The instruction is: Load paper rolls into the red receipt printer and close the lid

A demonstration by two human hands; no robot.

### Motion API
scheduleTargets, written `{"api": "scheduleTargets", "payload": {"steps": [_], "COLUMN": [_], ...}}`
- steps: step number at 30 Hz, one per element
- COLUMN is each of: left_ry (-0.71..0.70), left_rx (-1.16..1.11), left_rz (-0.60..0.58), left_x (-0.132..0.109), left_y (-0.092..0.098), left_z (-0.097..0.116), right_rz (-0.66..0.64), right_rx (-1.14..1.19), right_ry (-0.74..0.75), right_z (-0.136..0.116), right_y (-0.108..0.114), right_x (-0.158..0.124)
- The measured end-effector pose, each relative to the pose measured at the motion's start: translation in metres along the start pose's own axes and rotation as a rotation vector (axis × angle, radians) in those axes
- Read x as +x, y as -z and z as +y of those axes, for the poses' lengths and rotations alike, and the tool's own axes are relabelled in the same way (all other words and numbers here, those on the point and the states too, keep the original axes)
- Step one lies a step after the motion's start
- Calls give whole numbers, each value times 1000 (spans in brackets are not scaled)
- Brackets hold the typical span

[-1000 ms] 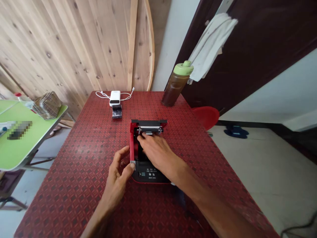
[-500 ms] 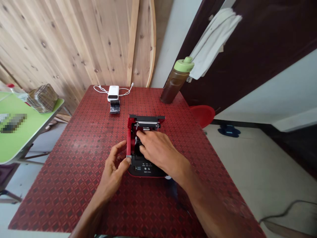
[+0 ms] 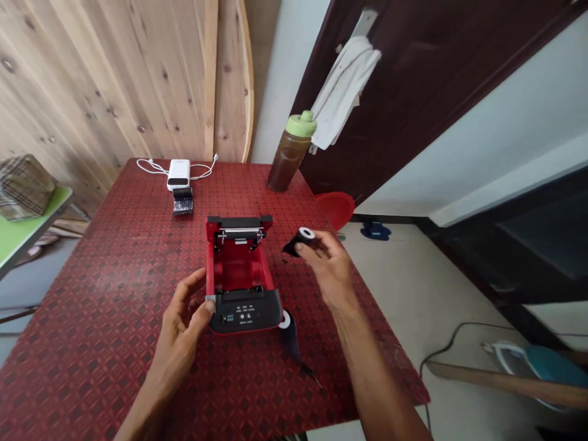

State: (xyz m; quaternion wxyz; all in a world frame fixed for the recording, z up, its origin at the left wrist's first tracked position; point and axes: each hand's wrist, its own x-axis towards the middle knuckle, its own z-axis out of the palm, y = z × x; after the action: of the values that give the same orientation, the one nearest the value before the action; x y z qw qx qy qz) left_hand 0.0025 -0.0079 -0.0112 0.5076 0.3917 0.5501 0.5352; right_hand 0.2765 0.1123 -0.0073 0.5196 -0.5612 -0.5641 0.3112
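A small red and black label printer (image 3: 245, 313) stands on the table with its lid tipped up, its red inner bay showing bare. My left hand (image 3: 186, 312) grips its left side, thumb on the front corner and fingers along the wall. To the right of the printer, my right hand (image 3: 328, 260) holds a small black roll (image 3: 294, 246) with a white core, pinched above the table. Beside the printer's front right corner lies a second white-cored roll (image 3: 285, 320), with a dark strip (image 3: 296, 352) trailing from it toward me.
At the back of the red patterned table (image 3: 114, 269) lie a white power bank (image 3: 179, 174) with a cable and another black roll (image 3: 182, 201), partly unwound. A brown bottle (image 3: 289, 153) with a green lid stands at the back right. A red stool (image 3: 337, 208) is beyond the right edge.
My right hand has come out of the printer's bay and moved right, carrying the black roll. My left hand stays on the printer. The view has turned to the right.
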Motion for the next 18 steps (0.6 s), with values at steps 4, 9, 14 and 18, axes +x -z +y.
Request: {"api": "scheduleTargets", "payload": {"steps": [4,9,14,18], "left_ry": [-9,-3,29,45], "left_rx": [5,41,63,63], "left_rz": [22,15,38,51], "left_x": [-1,1,-1,-6], "left_y": [1,4,2,-4], "left_z": [-4,-7,0,10], "right_rz": [-124,-244,-297,-294], "right_rx": [-60,-128,-179,-240], "right_ry": [-6,35,23,-13], "right_z": [28,32,28,12], "right_y": [-23,-29,-20,11], "right_x": [-4,-13,-15,-33]}}
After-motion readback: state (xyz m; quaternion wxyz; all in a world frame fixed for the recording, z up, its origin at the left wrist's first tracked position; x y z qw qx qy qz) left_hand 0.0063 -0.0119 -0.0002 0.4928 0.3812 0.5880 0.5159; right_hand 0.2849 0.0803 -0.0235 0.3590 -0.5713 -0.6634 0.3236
